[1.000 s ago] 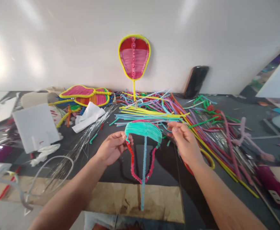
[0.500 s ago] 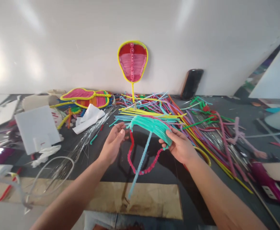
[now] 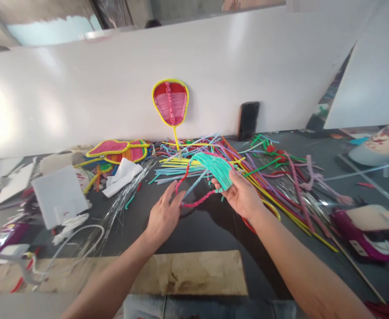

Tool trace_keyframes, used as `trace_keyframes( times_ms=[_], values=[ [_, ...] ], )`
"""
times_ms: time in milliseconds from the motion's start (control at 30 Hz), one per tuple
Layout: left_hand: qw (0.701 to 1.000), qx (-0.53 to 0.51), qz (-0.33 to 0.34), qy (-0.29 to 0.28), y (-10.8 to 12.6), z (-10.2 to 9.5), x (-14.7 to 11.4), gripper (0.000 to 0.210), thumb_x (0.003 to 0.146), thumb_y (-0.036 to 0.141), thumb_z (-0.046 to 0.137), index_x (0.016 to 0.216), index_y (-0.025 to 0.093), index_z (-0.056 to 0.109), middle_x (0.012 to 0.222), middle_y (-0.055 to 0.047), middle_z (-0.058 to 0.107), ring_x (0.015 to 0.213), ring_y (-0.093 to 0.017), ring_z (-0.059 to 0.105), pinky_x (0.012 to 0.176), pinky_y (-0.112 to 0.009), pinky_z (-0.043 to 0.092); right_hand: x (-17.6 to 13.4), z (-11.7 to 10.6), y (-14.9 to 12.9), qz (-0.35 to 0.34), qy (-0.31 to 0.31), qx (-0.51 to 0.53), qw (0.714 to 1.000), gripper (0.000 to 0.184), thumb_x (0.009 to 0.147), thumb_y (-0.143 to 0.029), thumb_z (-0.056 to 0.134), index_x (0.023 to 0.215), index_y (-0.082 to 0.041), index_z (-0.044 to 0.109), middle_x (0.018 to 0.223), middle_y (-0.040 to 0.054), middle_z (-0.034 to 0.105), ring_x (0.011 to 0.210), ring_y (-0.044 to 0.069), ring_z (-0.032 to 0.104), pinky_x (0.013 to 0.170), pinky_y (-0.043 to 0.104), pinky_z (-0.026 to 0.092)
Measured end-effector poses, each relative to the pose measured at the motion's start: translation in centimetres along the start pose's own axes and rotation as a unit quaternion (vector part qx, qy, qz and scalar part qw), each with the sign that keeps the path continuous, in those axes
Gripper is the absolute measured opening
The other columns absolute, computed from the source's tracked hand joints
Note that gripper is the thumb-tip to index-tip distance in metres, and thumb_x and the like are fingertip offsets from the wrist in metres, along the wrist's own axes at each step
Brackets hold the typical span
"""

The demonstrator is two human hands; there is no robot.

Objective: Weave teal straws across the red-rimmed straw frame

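Observation:
A fan-shaped piece made of pipe cleaners [image 3: 214, 166] is held up over the dark table. Turquoise pipe cleaners fill its upper part in close rows. Its lower outline is a bumpy pink and red loop, with a light blue stem crossing the gap. My right hand [image 3: 245, 195] is closed on the turquoise right corner, thumb in front and fingers behind. At the lower left, my left hand [image 3: 163, 217] has its thumb and fingers closed about the loop where the stem meets it. Those fingers hide the stem's lower end.
Upright at the back stands a yellow-rimmed pink and red fan [image 3: 170, 104], with a phone [image 3: 248, 120] leaning nearby. Loose pipe cleaners [image 3: 177, 170] lie behind my hands. White card [image 3: 59, 195] is at left, a purple tool [image 3: 363, 235] at right, brown board [image 3: 194, 274] along the front.
My left hand has come in from beside the piece and closed on its lower left edge. The piece has tilted, its stem end now behind the fingers. The camera view has shifted.

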State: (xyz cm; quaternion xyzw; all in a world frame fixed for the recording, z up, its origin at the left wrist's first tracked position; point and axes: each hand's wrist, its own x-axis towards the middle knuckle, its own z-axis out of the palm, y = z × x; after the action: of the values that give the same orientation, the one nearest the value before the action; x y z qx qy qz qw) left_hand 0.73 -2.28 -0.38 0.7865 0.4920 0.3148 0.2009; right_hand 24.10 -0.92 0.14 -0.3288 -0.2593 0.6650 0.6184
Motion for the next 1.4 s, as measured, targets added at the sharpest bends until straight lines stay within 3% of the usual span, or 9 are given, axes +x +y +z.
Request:
trace_keyframes(
  times_ms=[100, 200, 400, 600, 767, 967, 1100, 1233, 1400],
  values=[
    [0.984, -0.157, -0.074, 0.029, 0.3, -0.9, 0.4, 0.034, 0.072, 0.007, 0.060, 0.099, 0.025, 0.069, 0.122, -0.005, 0.060, 0.118, -0.025, 0.051, 0.104, -0.033, 0.034, -0.4, 0.2, -0.5, -0.013, -0.033, 0.008, 0.999, 0.034, 0.077, -0.052, 0.063, 0.097, -0.025, 0.063, 0.095, 0.0019, 0.070, 0.090, 0.018, 0.066, 0.078, 0.031, 0.055],
    [0.940, -0.301, -0.153, 0.052, 0.9, -1.7, 0.6, 0.024, 0.073, 0.018, 0.068, 0.097, 0.020, 0.069, 0.103, -0.006, 0.068, 0.104, -0.024, 0.058, 0.089, -0.029, 0.045, -0.3, 0.0, -0.9, -0.023, -0.013, 0.017, 1.000, 0.035, 0.073, -0.051, 0.067, 0.095, -0.024, 0.064, 0.088, 0.0000, 0.069, 0.078, 0.012, 0.064, 0.068, 0.024, 0.054],
    [0.777, -0.577, -0.250, -0.024, 1.8, -2.5, 0.2, 0.026, 0.078, 0.029, 0.066, 0.100, 0.015, 0.065, 0.096, -0.010, 0.069, 0.083, -0.020, 0.065, 0.070, -0.030, 0.052, 0.4, -0.5, 0.1, -0.029, 0.071, -0.006, 0.997, 0.025, 0.068, -0.039, 0.075, 0.084, -0.023, 0.064, 0.078, -0.0039, 0.065, 0.062, 0.007, 0.057, 0.054, 0.017, 0.047],
    [0.693, -0.660, -0.288, -0.045, 2.3, -0.5, -0.8, 0.022, 0.077, 0.024, 0.069, 0.098, 0.017, 0.066, 0.096, -0.007, 0.070, 0.077, -0.015, 0.064, 0.066, -0.025, 0.048, -1.2, 0.7, 2.1, 0.085, -0.107, -0.087, 0.987, 0.036, 0.068, -0.029, 0.077, 0.101, -0.025, 0.063, 0.101, 0.0009, 0.065, 0.087, 0.013, 0.062, 0.069, 0.022, 0.049],
    [0.705, -0.649, -0.282, -0.049, 3.6, 1.6, -1.2, 0.024, 0.078, 0.029, 0.068, 0.101, 0.020, 0.067, 0.096, -0.007, 0.068, 0.080, -0.015, 0.061, 0.072, -0.026, 0.044, -2.5, 1.8, 3.6, 0.093, -0.204, -0.144, 0.964, 0.033, 0.075, -0.031, 0.071, 0.106, -0.024, 0.063, 0.110, 0.0038, 0.064, 0.090, 0.015, 0.061, 0.076, 0.027, 0.048],
    [0.786, -0.561, -0.258, -0.036, 4.3, 2.9, -1.5, 0.025, 0.075, 0.032, 0.071, 0.095, 0.017, 0.069, 0.081, -0.002, 0.064, 0.062, -0.009, 0.049, 0.059, -0.020, 0.037, -2.7, 1.8, 4.2, 0.084, -0.175, -0.118, 0.974, 0.032, 0.080, -0.039, 0.064, 0.108, -0.024, 0.062, 0.098, 0.0037, 0.069, 0.084, 0.017, 0.063, 0.072, 0.031, 0.050],
    [0.839, -0.501, -0.211, -0.023, 4.1, 1.9, -1.1, 0.029, 0.070, 0.026, 0.074, 0.097, 0.017, 0.066, 0.097, -0.005, 0.063, 0.086, -0.015, 0.056, 0.075, -0.023, 0.042, -2.5, 1.8, 3.8, 0.100, -0.157, -0.106, 0.977, 0.027, 0.078, -0.039, 0.067, 0.099, -0.023, 0.067, 0.096, 0.0026, 0.069, 0.082, 0.015, 0.063, 0.071, 0.028, 0.051],
    [0.825, -0.518, -0.224, -0.025, 3.2, 0.0, -0.1, 0.028, 0.078, 0.030, 0.068, 0.103, 0.017, 0.064, 0.098, -0.006, 0.064, 0.089, -0.016, 0.058, 0.077, -0.024, 0.045, -2.5, 1.5, 3.9, 0.148, -0.159, -0.103, 0.971, 0.029, 0.075, -0.039, 0.070, 0.099, -0.023, 0.066, 0.092, 0.0009, 0.069, 0.071, 0.011, 0.062, 0.066, 0.025, 0.051],
    [0.742, -0.625, -0.232, -0.071, 2.2, -0.9, 0.6, 0.022, 0.081, 0.032, 0.063, 0.094, 0.014, 0.064, 0.087, -0.008, 0.065, 0.079, -0.018, 0.062, 0.071, -0.030, 0.050, -2.8, 1.4, 4.3, 0.172, -0.204, -0.153, 0.952, 0.029, 0.078, -0.043, 0.066, 0.096, -0.020, 0.066, 0.083, 0.0016, 0.069, 0.075, 0.014, 0.063, 0.070, 0.028, 0.050]
  ],
)
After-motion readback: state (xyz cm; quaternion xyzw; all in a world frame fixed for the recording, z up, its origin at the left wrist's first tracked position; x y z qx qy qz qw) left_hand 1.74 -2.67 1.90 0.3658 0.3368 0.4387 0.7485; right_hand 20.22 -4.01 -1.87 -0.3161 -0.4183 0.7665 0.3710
